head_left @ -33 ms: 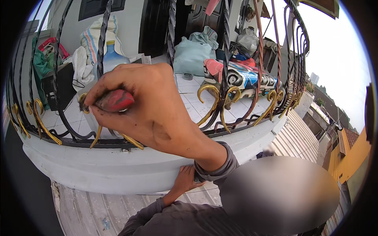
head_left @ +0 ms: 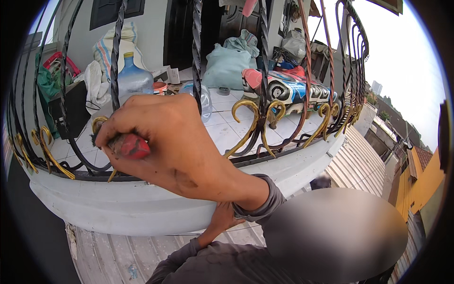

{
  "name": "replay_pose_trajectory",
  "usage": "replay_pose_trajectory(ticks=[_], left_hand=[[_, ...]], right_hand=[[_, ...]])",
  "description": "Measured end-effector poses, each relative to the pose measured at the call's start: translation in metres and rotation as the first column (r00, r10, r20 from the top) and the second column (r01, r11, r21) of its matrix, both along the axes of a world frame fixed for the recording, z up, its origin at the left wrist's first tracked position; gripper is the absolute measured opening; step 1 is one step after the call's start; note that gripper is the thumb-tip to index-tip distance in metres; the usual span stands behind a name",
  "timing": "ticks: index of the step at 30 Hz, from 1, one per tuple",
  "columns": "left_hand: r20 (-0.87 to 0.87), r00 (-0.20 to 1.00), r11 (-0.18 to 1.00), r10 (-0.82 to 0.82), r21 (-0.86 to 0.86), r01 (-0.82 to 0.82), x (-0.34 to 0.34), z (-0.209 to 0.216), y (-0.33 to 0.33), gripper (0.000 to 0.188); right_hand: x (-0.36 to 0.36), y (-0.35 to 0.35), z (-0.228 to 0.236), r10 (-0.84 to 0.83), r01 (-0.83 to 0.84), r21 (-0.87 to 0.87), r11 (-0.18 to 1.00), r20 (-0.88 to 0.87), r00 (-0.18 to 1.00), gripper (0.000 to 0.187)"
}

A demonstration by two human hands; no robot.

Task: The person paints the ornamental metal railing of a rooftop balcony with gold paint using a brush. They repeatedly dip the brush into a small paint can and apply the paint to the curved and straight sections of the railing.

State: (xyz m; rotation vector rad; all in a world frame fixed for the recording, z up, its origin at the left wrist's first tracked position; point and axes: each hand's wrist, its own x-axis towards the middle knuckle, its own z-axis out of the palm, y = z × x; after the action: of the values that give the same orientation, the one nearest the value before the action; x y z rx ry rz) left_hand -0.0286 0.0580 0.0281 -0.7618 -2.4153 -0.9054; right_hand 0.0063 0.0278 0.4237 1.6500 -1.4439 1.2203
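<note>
White-tiled balcony (head_left: pixel 226 133) behind black-and-gold railing (head_left: pixel 196 57), above corrugated roofing (head_left: pixel 111 255)

From my remote feed, a floor of white tiles (head_left: pixel 222 130) fills the upper half. At nearly ten o'clock I see a black box (head_left: pixel 72 109) standing on it, and at eleven a clear bottle (head_left: pixel 205 105). At twelve, a bulging teal bag (head_left: pixel 228 65) rests behind a small round grey thing (head_left: pixel 223 91). At two, a long patterned piece (head_left: pixel 298 92) stands on short feet. A curved white ledge (head_left: pixel 118 208), running from eight to three, bears the twisted black railing (head_left: pixel 196 66).
</note>
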Motion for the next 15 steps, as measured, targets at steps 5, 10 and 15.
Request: replay_pose_trajectory(ticks=[5,10,15], left_hand=[[-0.002,1.000,1.000,0.020,0.000,-0.020,-0.009,0.006,0.004,0.095],[-0.009,1.000,1.000,0.025,-0.009,-0.025,-0.010,0.003,0.004,0.098],[-0.020,1.000,1.000,0.023,0.000,-0.023,-0.015,0.002,0.005,0.100]], right_hand=[[0.023,0.010,-0.049,0.192,-0.191,-0.020,0.981,0.139,0.972,0.025],[0.017,0.075,-0.088,0.120,-0.098,-0.122,0.988,0.190,0.974,0.026],[-0.012,0.199,-0.140,0.160,0.050,-0.420,0.906,0.449,0.879,0.023]])
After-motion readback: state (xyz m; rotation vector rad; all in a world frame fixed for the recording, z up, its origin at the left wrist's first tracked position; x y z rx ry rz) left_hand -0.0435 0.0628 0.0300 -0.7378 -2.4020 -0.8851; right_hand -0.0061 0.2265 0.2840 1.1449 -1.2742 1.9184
